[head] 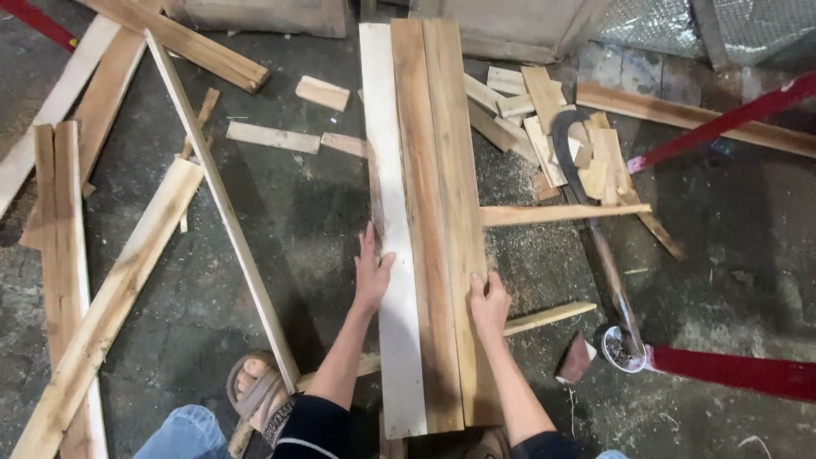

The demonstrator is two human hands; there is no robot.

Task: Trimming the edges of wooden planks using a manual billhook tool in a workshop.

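dusty grey floor (255,229) holds three long boards (425,221) lying side by side, and the left hand (371,276) lies flat and open while the right hand (489,302) curls over the edge, pushing them close together.

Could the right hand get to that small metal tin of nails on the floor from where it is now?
Probably yes. The right hand rests on the planks' right edge, and the tin sits to its right with only a thin wood strip lying flat between them.
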